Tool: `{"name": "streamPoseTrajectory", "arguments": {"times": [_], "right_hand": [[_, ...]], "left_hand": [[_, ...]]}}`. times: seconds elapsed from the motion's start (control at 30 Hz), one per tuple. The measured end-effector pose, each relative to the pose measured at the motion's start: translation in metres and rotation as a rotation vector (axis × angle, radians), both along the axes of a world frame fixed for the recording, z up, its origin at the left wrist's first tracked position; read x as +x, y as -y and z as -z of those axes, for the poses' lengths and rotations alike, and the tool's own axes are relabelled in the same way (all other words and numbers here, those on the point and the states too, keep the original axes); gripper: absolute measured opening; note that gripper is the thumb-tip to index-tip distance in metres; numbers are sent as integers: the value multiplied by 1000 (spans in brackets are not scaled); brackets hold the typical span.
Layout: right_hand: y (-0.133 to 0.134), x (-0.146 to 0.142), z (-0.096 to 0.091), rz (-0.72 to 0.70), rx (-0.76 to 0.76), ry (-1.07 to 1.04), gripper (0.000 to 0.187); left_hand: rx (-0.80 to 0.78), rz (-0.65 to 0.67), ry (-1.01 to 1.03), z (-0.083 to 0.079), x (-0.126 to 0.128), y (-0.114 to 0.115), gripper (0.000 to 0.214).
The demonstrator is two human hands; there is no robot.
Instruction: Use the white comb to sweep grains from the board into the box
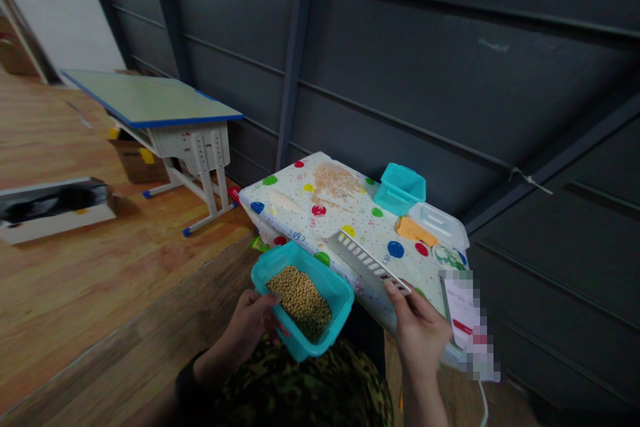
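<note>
My left hand [253,323] grips the near left rim of a teal plastic container [343,293], its thumb over the edge. Dried soybeans [300,297] fill its lower part, and it is held off the table's front edge. Between the thumb and fingers of my right hand [420,323] is the right end of a flat white slotted plastic piece [367,260], tilted over the table edge. A row of rectangular slots runs along its length. Beyond it, small tan grains [335,183] lie spread across the patterned tablecloth [280,230].
At the table's back right stand a second teal container [400,188], a clear lid [443,225], an orange cloth [416,231] and a small round dish [449,257]. A pale elongated item [285,202] lies left. A dark panelled wall [400,80] rises behind; a desk [160,97] stands left.
</note>
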State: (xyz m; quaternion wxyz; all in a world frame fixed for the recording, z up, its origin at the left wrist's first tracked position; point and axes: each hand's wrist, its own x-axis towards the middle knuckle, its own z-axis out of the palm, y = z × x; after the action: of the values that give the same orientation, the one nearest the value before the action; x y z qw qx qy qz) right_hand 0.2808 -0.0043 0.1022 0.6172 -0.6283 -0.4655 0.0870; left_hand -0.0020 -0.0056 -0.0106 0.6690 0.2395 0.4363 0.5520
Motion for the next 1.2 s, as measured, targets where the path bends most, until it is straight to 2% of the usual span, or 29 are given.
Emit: {"name": "streamPoseTrajectory", "arguments": {"times": [0.17, 0.33, 0.57, 0.8, 1.0, 1.2], "right_hand": [[-11, -7, 7, -94, 4, -11, 43], [-15, -13, 2, -154, -13, -11, 40], [-12, -9, -3, -137, -27, -22, 40], [-23, 0, -4, -17, -17, -49, 53], [-29, -6, -4, -60, -42, -72, 57], [-30, -3, -10, -24, -14, -64, 55]], "left_hand": [[2, 21, -9, 2, -1, -2, 51], [-12, 4, -24, 1, -1, -1, 50], [-38, -8, -36, -7, 0, 0, 47], [-4, 14, -31, 2, -1, 0, 51], [25, 28, -25, 3, -2, 0, 51], [5, -1, -5, 5, -1, 0, 54]]}}
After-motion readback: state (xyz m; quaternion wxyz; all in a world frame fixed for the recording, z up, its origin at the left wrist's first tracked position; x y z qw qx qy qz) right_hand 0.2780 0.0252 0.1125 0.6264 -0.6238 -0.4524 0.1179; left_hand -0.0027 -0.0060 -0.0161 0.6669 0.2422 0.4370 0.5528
